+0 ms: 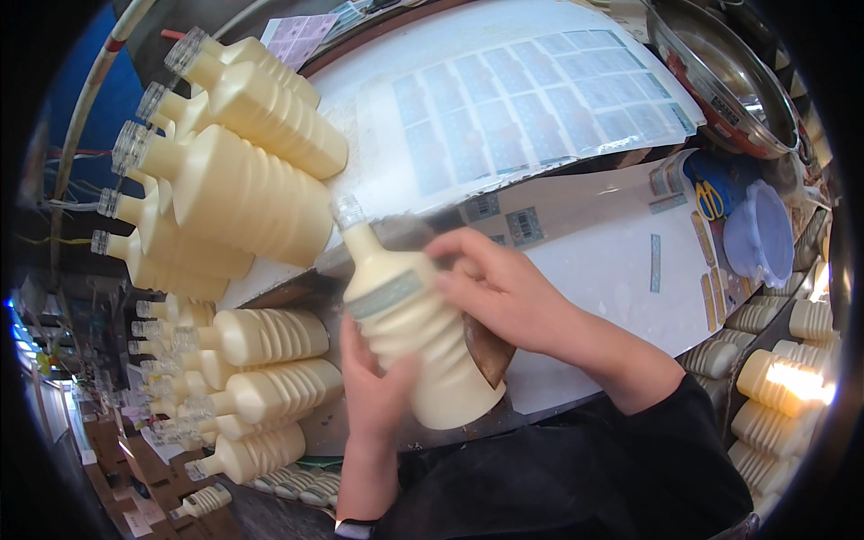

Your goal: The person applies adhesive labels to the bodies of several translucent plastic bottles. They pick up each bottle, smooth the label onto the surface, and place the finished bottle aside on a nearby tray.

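A cream plastic bottle (436, 360) with a clear threaded neck and ribbed sides tilts in front of me, its neck up and to the left. Across its shoulder runs a grey-green label strip (387, 295). My left hand (373, 396) is closed against the bottle's left side, its thumb blurred over the ribs. With fingers curled, my right hand (504, 292) is at the right end of the label, against the bottle's shoulder. Its fingertips are partly hidden. A brown piece (486, 353) shows beside the bottle, under my right wrist.
Similar bottles (243, 189) stand grouped at the left, with more bottles (270, 391) below. A label sheet (531, 99) covers the raised white board. Loose strips (655, 263), yellow-handled scissors (711, 200), a lavender basin (760, 234) and a metal pan (720, 67) are at the right.
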Available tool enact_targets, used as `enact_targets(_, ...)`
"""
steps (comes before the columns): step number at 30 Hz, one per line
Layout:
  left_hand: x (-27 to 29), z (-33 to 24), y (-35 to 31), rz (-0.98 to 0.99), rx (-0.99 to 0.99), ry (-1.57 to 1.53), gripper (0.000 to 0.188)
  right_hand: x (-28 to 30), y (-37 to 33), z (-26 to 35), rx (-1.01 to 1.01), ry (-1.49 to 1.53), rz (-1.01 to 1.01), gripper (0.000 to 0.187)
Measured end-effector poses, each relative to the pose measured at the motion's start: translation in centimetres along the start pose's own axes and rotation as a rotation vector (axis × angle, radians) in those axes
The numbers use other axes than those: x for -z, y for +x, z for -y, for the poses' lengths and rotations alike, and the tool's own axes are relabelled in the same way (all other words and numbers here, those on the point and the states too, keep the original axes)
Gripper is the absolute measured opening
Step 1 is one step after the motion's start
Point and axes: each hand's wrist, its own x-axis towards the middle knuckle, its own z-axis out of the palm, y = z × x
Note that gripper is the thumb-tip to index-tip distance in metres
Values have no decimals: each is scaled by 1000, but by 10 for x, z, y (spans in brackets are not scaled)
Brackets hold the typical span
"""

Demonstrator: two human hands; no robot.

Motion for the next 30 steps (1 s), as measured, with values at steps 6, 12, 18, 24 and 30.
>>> enact_targets(6, 14, 2, 21, -76, -32, -87, 56, -6, 18, -4, -70, -61, -46, 46)
enact_targets(12, 17, 7, 41, -57, -6, 117, 52, -15, 20, 2, -121, -123, -54, 36)
enact_targets(18, 21, 13, 42, -54, -66, 163, 51, -19, 19, -8, -130, -54, -93, 36)
enact_targets(24, 26, 7, 45, -59, 81, -164, 52, -20, 19, -6, -43, -19, -102, 41)
enact_targets(30, 19, -1, 44, -113, -7, 305, 47, -28, 17, 15, -46, -425, -149, 49)
